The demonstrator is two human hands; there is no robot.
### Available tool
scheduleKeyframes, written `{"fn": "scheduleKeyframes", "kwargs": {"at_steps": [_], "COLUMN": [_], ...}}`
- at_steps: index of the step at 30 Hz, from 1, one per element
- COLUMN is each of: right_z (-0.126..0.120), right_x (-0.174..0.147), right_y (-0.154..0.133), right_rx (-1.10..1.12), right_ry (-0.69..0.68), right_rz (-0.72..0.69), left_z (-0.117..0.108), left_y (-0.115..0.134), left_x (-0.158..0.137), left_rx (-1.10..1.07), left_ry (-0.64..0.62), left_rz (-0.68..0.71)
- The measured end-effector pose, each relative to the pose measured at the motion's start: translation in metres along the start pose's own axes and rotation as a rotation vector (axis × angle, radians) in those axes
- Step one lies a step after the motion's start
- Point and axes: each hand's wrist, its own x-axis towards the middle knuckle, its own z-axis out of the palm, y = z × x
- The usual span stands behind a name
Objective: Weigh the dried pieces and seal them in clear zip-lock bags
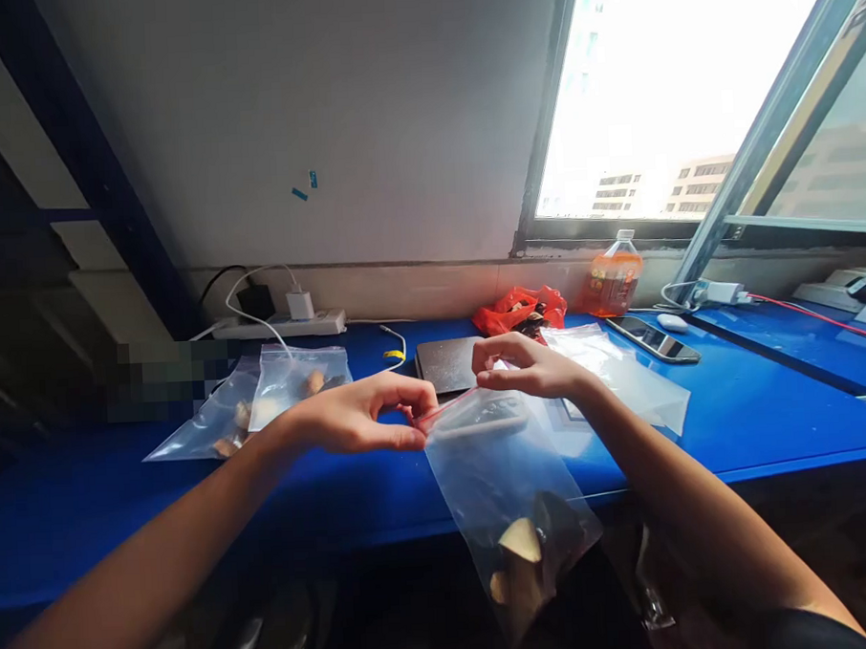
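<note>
The left hand (361, 414) pinched one end of the red closure strip of a clear zip bag (482, 471) between thumb and fingers, and the right hand (528, 366) pinched the other end. The clear zip bag hung from both hands, past the front edge of the blue desk (753, 416). At its bottom lay brown and dark pieces (520, 541), one with a pale face; at least three showed, but overlap kept the full count from being clear.

On the left of the desk lay two more filled bags, overlapping: a back bag (186, 433) with several brown lumps and a front bag (274, 384) with at least one. One red plastic bag (488, 320) stood open near the wall, dark pieces (531, 320) heaped inside, too jumbled to count. Beside it stood one bottle (614, 283), orange in its lower part. Flat clear bags (644, 392) lay right of the hands, their number uncertain. Beyond them were one phone (653, 340) and one white case (672, 323). One power strip (282, 326) carried two plugs, one black, one white.
</note>
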Motion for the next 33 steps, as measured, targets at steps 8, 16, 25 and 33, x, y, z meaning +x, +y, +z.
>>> {"fn": "scheduleKeyframes", "kwargs": {"at_steps": [8,16,25,33], "right_z": [0.007,0.013,0.050,0.020], "right_x": [0.004,0.006,0.022,0.018], "right_y": [-0.004,-0.007,-0.009,-0.010], "right_rx": [-0.090,0.069,0.997,1.291], "right_ry": [0.211,0.153,-0.009,0.629], "right_rz": [0.037,0.123,0.080,0.097], "left_z": [-0.017,-0.044,-0.081,-0.066], "left_y": [0.012,0.009,0.067,0.040], "left_x": [-0.020,-0.025,0.024,0.051], "left_rx": [0.033,-0.061,0.389,0.519], "left_ry": [0.251,0.633,1.056,1.066], "left_rz": [0.092,0.197,0.446,0.256]}}
